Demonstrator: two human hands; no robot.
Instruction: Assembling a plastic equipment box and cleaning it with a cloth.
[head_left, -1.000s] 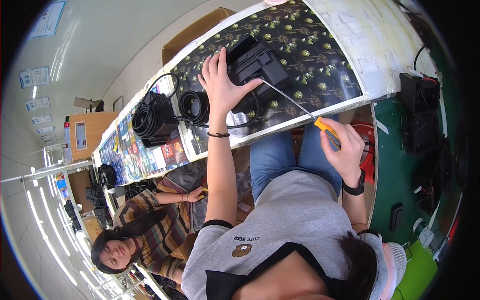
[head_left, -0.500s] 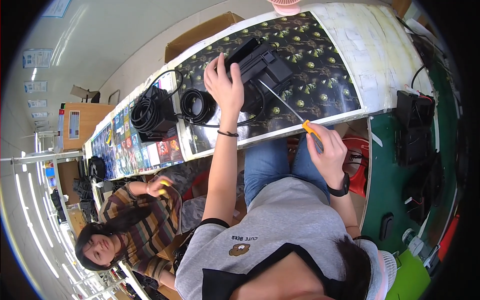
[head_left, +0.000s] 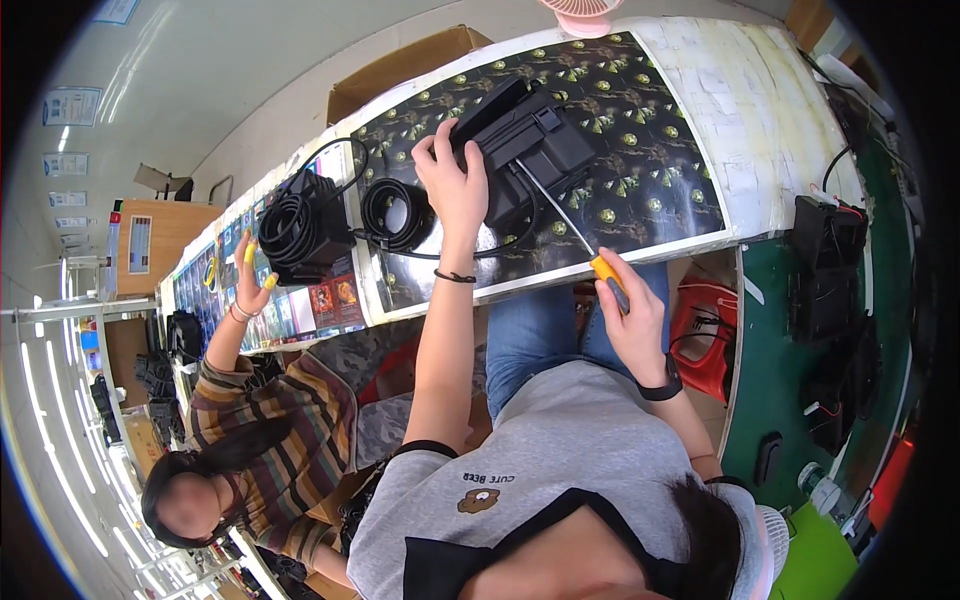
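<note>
A black plastic device (head_left: 540,135) with a raised flap lies on the dark patterned mat (head_left: 640,140). My left hand (head_left: 453,185) rests against its left side, fingers bent over the edge; what the fingertips touch is partly hidden. In my right hand (head_left: 634,312) is a screwdriver (head_left: 607,270) with a yellow and dark handle. Its long metal shaft slants up to the left, and the tip meets the lower edge of the device. A coiled black cable (head_left: 392,215) lies just left of my left hand, with a strand running toward the device.
Another black device with coiled cable (head_left: 300,230) stands farther left, near a co-worker's raised hand (head_left: 250,280) with yellow finger covers. A pink fan (head_left: 582,15) sits at the far edge. Black devices (head_left: 828,250) lie on a green surface at the right; a red stool (head_left: 700,340) stands below.
The device's flap stands more raised. My right hand and the screwdriver handle have shifted slightly left and down, the tip still at the device. The co-worker's hand has moved up to the cable-wrapped device.
</note>
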